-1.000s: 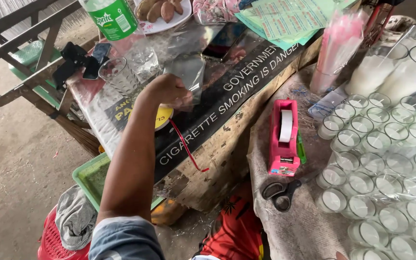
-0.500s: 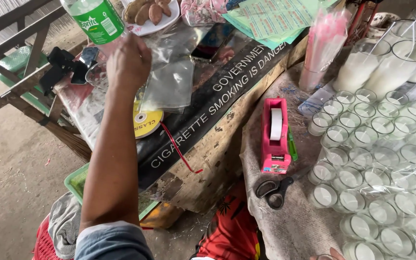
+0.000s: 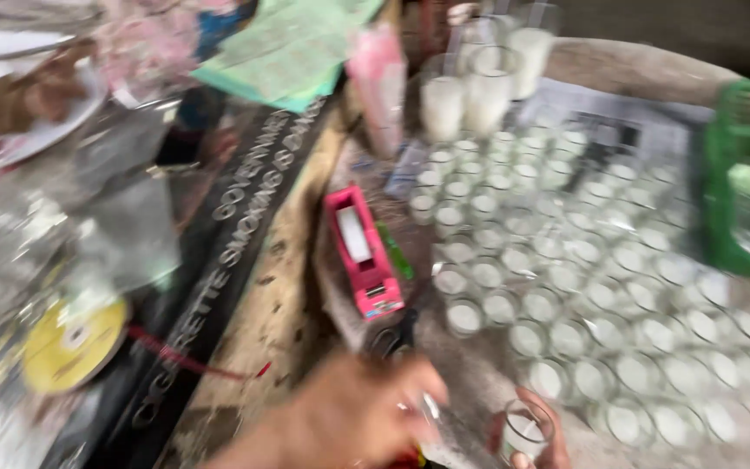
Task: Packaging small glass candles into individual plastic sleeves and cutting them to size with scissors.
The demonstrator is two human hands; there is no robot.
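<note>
The whole view is blurred by motion. My left hand is low in the middle, above the table's front edge, fingers curled; something clear glints at its fingertips, but the blur hides what it is. At the bottom edge my right hand grips a small glass of white filling. Just beyond both hands lie dark scissors and a pink tape dispenser. Several rows of the same small filled glasses cover the cloth to the right.
A stack of clear plastic bags and a yellow disc lie at the left. A plate of brown food and green papers sit far left. Tall white-filled glasses stand at the back, a green basket at the right.
My left arm has pulled back from the far-left bags and bottle to the near middle. The view has swung right. My right hand with a small glass has come into view.
</note>
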